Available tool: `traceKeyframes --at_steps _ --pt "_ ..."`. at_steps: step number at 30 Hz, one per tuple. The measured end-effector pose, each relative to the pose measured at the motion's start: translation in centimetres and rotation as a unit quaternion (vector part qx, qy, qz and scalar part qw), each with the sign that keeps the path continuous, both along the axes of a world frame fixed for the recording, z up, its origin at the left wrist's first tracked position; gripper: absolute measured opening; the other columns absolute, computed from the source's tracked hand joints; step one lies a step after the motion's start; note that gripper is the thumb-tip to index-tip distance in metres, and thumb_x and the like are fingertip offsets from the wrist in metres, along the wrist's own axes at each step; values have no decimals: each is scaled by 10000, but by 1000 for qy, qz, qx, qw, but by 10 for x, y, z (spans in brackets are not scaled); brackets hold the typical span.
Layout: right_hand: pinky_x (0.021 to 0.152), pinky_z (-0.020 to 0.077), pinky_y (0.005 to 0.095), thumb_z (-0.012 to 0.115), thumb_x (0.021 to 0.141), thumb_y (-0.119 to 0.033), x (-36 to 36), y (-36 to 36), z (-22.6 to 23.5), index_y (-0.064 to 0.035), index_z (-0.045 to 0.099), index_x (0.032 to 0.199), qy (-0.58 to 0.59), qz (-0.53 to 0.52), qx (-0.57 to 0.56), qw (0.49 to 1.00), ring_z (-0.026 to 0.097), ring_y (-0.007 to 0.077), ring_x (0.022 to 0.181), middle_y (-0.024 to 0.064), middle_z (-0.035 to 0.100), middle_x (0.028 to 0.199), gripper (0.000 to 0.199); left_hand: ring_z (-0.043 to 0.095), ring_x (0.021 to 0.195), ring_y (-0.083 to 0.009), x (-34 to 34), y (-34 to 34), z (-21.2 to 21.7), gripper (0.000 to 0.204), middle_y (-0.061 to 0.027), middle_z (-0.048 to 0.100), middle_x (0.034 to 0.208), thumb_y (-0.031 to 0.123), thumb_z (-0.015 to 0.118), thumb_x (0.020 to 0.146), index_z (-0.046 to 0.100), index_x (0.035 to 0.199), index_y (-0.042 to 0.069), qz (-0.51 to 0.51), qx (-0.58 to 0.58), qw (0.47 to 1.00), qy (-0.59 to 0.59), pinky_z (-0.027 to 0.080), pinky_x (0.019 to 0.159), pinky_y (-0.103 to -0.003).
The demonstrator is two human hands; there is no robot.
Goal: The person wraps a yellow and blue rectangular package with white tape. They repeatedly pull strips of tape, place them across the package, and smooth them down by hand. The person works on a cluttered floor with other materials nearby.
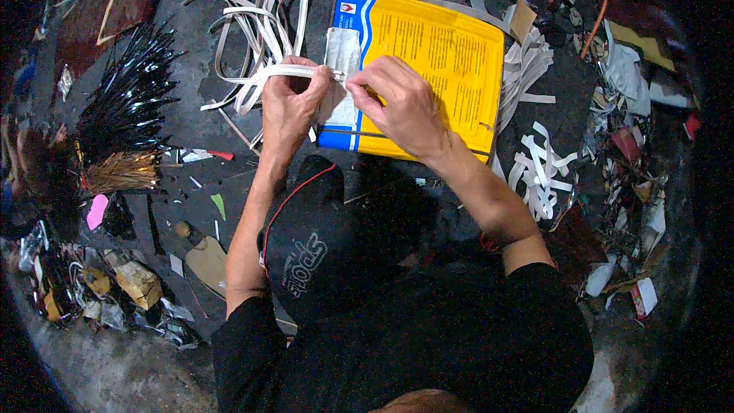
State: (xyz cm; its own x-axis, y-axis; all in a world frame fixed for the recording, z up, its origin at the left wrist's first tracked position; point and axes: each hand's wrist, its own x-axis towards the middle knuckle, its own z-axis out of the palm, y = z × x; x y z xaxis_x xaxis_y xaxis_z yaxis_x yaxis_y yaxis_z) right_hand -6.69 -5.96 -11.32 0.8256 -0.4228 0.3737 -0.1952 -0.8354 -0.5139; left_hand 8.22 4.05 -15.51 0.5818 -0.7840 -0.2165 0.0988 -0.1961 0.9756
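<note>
Thumb and fingers of my left hand pinch a flat white strip, whose end points right. Just beyond that end, my right hand is closed with its fingertips pressed together; what they hold, if anything, is too small to make out. Both hands are over a yellow and blue printed panel, and beneath the fingertips a whitish rectangular pad lies on its blue side. A loose tangle of long white strips spreads on the floor beyond my left hand.
More pale strips fan out by the panel's right edge, with a heap of short curled white strips nearer me. Bundled dark bristle-like strands lie at left above a brown bundle. Scraps litter the right side.
</note>
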Motion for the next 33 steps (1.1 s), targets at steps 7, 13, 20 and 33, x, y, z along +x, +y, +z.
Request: traceKeyframes --at_steps 7,13,20,33 --pt "716 487 359 654 781 -66 0 22 -6 -17 608 1009 -13 7 -70 997 584 257 818 93 579 895 237 571 617 -69 -3 -1 -4 212 -36 632 709 196 667 877 602 864 -6 9 -25 999 24 451 533 -226" --pt "769 471 387 649 805 -73 10 22 5 -17 586 1109 53 -20 -11 998 574 287 853 106 568 910 316 552 610 -74 0 -1 3 210 -35 615 688 192 669 868 595 856 -5 -3 2 998 -58 446 531 -236" --pt "776 398 369 654 841 -189 3 38 1 -75 553 1284 108 -73 -112 985 513 232 921 70 525 1018 469 557 808 -92 5 3 6 212 -60 603 880 170 633 904 562 1007 -1 -32 -5 996 88 451 696 -243" --pt "821 504 288 606 922 -169 -104 -91 82 -27 619 1179 91 -133 81 984 625 163 899 86 641 981 294 584 917 -101 81 -24 141 342 -32 653 990 262 550 967 601 1210 27 -87 -110 980 -140 436 863 -250"
